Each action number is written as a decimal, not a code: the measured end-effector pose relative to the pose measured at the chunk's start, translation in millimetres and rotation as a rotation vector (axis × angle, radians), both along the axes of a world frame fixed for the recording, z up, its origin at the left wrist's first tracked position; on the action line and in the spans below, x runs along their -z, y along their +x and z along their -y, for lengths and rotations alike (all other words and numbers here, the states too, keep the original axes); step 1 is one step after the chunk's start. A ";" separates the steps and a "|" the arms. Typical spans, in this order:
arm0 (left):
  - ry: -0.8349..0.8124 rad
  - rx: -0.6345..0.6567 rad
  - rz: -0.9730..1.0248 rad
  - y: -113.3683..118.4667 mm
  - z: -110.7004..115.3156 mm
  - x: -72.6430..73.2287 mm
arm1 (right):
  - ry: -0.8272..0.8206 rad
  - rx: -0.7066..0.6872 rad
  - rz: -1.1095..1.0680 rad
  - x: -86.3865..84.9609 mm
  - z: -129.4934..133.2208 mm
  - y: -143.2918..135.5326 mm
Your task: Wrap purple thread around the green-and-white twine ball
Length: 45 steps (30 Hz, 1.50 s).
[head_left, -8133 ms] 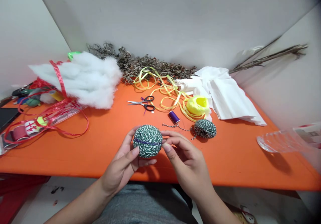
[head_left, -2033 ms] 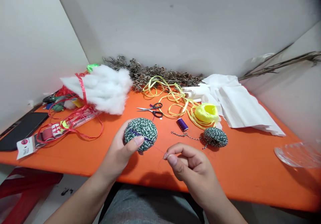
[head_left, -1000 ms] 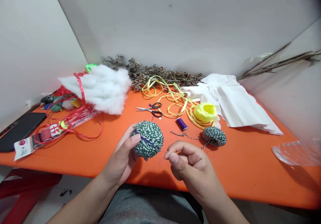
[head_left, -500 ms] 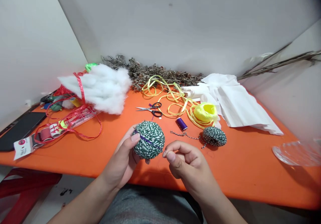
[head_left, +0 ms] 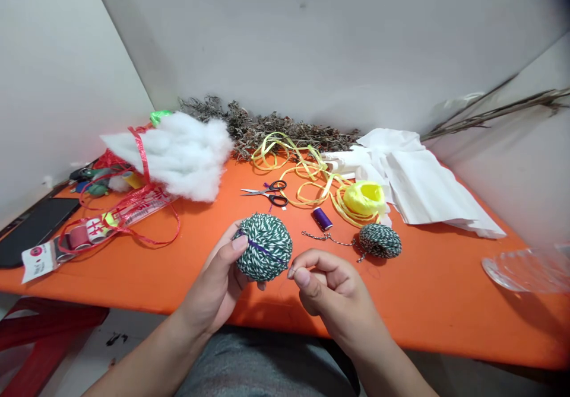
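My left hand [head_left: 222, 266] is wrapped around a ball of green-and-white twisted yarn [head_left: 266, 248], its thumb pressing on the upper left side. A dark purple thread [head_left: 267, 251] runs across the ball's face. At the ball's lower right, my right hand [head_left: 325, 278] pinches something very thin between thumb and forefinger; it looks like a sewing needle [head_left: 291, 270], mostly covered by the fingertips. Beyond the ball lie scissors [head_left: 267, 193] with black handles, blades pointing left. A spool of purple thread [head_left: 322, 219] rests to their right.
A smaller yarn ball [head_left: 380, 241] with a loose tail lies right of the spool. Yellow ribbon [head_left: 363, 199], white cloth [head_left: 439, 189], dried stems [head_left: 285, 129] and white stuffing [head_left: 187, 153] line the back. Red ribbon [head_left: 146, 240] and a phone [head_left: 40, 231] are left; clear plastic [head_left: 525, 268] is right.
Both hands keep nearly the same pose around the ball. The whole view has shifted very slightly.
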State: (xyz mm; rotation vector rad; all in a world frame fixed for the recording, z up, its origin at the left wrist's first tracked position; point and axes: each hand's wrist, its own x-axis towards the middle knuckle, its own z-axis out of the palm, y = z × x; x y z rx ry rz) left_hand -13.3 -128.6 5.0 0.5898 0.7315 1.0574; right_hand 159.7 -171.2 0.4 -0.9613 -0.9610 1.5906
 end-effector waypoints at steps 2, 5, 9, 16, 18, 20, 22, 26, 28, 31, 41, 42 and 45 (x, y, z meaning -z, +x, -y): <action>0.000 0.003 -0.010 0.2 0.7 -0.8 | -0.001 0.003 0.000 0.3 0.0 -0.6; 0.000 -0.010 -0.025 1.0 1.7 -2.8 | 0.004 0.008 0.002 -0.8 0.0 -1.7; -0.007 -0.021 -0.022 2.4 3.9 -3.5 | 0.009 0.010 0.025 -4.5 -1.0 -3.8; 0.054 -0.034 -0.110 11.1 10.0 -4.1 | 0.028 0.021 0.118 -9.2 0.6 -8.3; 0.071 -0.066 -0.163 14.1 11.0 -6.3 | 0.025 0.024 0.134 -10.1 1.2 -9.2; 0.045 -0.074 -0.184 15.9 10.8 -7.7 | 0.018 0.028 0.141 -10.9 0.9 -9.9; -0.003 -0.056 -0.160 16.3 9.8 -7.0 | 0.012 0.028 0.142 -11.3 0.1 -10.5; -0.060 -0.050 -0.079 15.2 8.7 -0.8 | 0.022 0.018 0.131 -10.9 -0.8 -11.4; -0.060 -0.071 -0.047 14.8 9.3 2.4 | 0.027 0.015 0.122 -10.1 -0.7 -11.6; -0.073 -0.054 -0.028 14.7 10.6 5.0 | 0.018 0.016 0.127 -8.6 -0.3 -11.2; -0.061 0.009 -0.101 14.4 9.9 2.7 | 0.001 0.026 0.168 -8.1 0.1 -10.7; -0.039 0.028 -0.112 14.5 10.2 2.1 | 0.004 0.026 0.168 -8.7 0.1 -10.7; -0.013 0.037 -0.143 15.4 11.0 1.1 | 0.004 0.021 0.184 -10.2 0.1 -10.9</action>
